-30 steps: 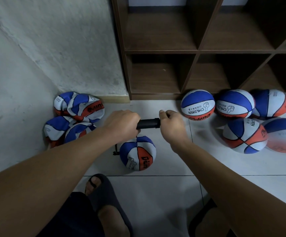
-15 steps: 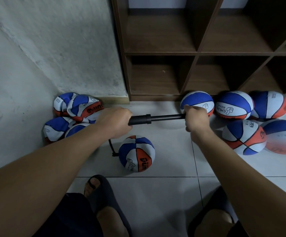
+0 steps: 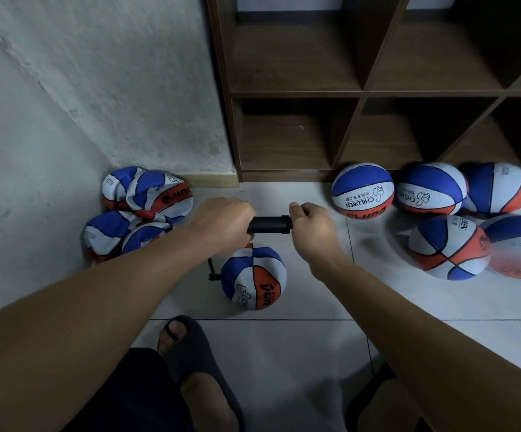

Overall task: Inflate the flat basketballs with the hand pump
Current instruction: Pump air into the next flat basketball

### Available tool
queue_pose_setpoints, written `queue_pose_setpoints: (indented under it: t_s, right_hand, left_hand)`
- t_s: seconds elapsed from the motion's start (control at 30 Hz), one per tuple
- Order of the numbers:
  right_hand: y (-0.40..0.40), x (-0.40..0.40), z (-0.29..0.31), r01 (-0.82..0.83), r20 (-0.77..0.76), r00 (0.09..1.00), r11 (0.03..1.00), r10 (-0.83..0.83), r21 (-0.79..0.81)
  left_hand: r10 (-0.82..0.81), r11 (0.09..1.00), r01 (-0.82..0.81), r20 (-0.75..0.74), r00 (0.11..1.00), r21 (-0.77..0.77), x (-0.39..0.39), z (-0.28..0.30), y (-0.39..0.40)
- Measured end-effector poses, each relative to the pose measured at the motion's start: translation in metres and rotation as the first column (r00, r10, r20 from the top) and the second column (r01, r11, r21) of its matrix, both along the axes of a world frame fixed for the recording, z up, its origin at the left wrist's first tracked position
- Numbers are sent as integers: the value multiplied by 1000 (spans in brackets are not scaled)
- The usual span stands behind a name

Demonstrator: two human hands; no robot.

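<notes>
A short black cylindrical hand pump (image 3: pixel 270 224) is being held level above the pale tiled floor (image 3: pixel 315 353), and it is being gripped at both ends: the left hand (image 3: pixel 222 224) is being kept clenched round the barrel's left end, while the right hand (image 3: pixel 310 227) is being kept curled round the handle end, tight against the barrel so that no rod is being shown between them. Just below the pump, a half-filled blue, white and orange panelled basketball (image 3: pixel 253 277) is being rested on the floor, and a thin black hose (image 3: pixel 212 271) is being seen at the ball's left side. Left of the pump, a heap of crumpled flat basketballs (image 3: pixel 137 213) is being kept against the rough white wall (image 3: pixel 97 88). Right of the pump, five round inflated basketballs (image 3: pixel 440 213) are being left clustered before the dark brown wooden cubby shelf (image 3: pixel 362 95). Near the bottom edge, below the pump, a dark slide sandal (image 3: pixel 187 344) is being worn on a foot.
</notes>
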State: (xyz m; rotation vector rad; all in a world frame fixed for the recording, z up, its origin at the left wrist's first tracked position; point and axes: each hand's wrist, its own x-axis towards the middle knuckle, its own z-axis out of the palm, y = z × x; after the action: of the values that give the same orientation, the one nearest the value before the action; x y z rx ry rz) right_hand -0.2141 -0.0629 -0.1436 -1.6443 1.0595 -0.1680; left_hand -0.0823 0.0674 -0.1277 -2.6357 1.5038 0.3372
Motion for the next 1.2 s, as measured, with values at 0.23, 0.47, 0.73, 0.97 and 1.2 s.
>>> queue_pose_setpoints:
  t_s: [0.23, 0.47, 0.73, 0.97, 1.2]
  right_hand:
    - [-27, -8, 2, 39, -30, 999, 999, -38, 4]
    - [-77, -20, 2, 233, -5, 972, 972, -233, -33]
    - [-18, -12, -6, 125, -5, 992, 990, -125, -65]
    - [-6, 4, 7, 38, 52, 998, 999, -37, -18]
    - [-17, 2, 3, 25, 31, 999, 994, -29, 110]
  left_hand:
    - [12, 1000, -13, -18, 1000, -28, 10, -2, 6]
    - [67, 998, -67, -1, 998, -16, 26, -7, 14]
    - [1, 999, -3, 69, 998, 35, 6, 1, 1]
    - [-7, 998, 9, 51, 999, -55, 0, 8, -2]
    - [-41, 996, 44, 47, 998, -71, 4, 4, 0]
